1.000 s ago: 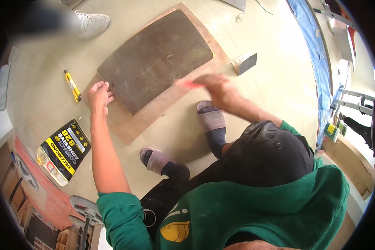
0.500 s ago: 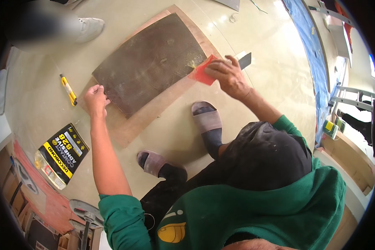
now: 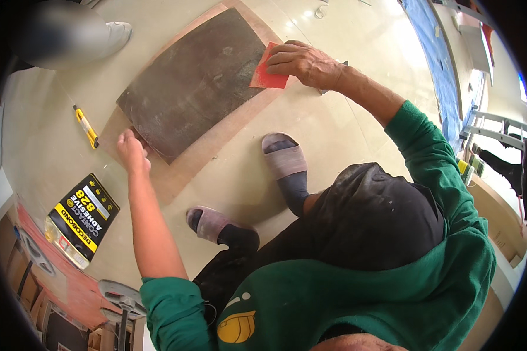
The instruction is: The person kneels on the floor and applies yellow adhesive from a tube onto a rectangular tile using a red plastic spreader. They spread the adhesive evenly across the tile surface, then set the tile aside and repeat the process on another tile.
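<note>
A flat red plastic spreader (image 3: pixel 269 71) is gripped in my right hand (image 3: pixel 306 64), its edge over the right end of a dark brown sheet (image 3: pixel 196 82). Faint pale smears mark the sheet's surface near the spreader. Underneath, a larger light-brown sheet (image 3: pixel 194 149) sticks out on the near and far sides. My left hand (image 3: pixel 133 153) is closed at the dark sheet's lower left edge; its fingertips are partly hidden, and I cannot tell whether they pinch anything.
A yellow utility knife (image 3: pixel 86 127) and a black-and-yellow adhesive container (image 3: pixel 83 220) lie to the left. Another person's shoe (image 3: pixel 118 36) shows at upper left. Blue sheeting (image 3: pixel 432 58) and a ladder (image 3: pixel 500 128) stand along the right. My slippered feet (image 3: pixel 284 155) are near the sheets.
My right hand has moved the spreader slightly up and left, further onto the dark sheet. The left hand has slid nearer to me along the sheet's edge. The whole view has shifted slightly.
</note>
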{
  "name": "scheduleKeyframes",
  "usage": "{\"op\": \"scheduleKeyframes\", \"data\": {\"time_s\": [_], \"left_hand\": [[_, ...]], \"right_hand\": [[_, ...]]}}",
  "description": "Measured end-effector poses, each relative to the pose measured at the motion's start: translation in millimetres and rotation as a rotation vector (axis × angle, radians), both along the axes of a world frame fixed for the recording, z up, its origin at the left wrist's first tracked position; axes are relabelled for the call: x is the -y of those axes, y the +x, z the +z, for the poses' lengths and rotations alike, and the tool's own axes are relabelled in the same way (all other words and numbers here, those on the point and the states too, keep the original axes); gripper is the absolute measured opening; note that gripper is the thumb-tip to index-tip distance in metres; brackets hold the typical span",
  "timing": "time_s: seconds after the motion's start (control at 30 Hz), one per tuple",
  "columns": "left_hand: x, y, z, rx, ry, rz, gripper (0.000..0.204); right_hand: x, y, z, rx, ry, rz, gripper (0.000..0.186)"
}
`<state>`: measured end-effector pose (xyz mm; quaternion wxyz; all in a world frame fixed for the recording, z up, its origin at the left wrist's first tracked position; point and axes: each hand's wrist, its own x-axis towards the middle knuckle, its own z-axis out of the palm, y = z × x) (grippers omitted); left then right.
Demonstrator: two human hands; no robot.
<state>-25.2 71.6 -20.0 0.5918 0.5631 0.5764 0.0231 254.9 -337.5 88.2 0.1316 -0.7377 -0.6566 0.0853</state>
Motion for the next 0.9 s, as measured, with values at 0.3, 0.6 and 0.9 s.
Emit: {"op": "scheduleKeyframes", "data": {"time_s": [0.3, 0.6, 0.9], "left_hand": [[51.5, -1.4, 67.0, 0.054, -0.128, -0.189, 0.068], [71.5, -37.4, 70.3, 0.002, -0.283, -0.228, 0.089], [184.4, -55.3, 65.9, 0.038, -0.474, -0.197, 0.077]], "right_hand": [[13.5, 4.4, 5.2, 0.018, -0.057, 0.027, 0.038], [17.0, 9.8, 17.3, -0.068, -0.043, 0.008, 0.037], [9.4, -12.2, -0.5, -0.1, 0.182, -0.131, 0.036]]}}
